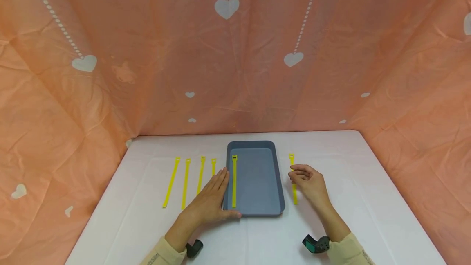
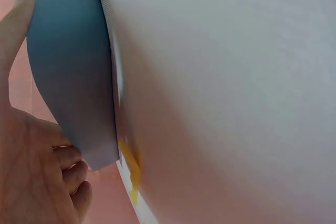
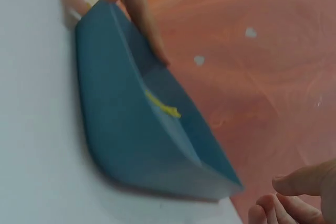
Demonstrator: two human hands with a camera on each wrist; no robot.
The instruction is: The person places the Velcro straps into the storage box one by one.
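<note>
A shallow blue-grey tray lies lengthwise in front of me. My left hand rests along its left side with fingers extended, the thumb at the near edge. Inside the tray, by the left wall, is a flat yellow strap with a slotted head. To the right of the tray, my right hand is over another yellow strap, covering its middle. Its fingers are loosely bent, and in the right wrist view nothing shows between the thumb and fingers.
Several more yellow straps lie in a row left of the tray, one partly behind my left hand. A white cloth covers the table, with peach, heart-printed fabric at the back and sides. Dark devices sit at both wrists.
</note>
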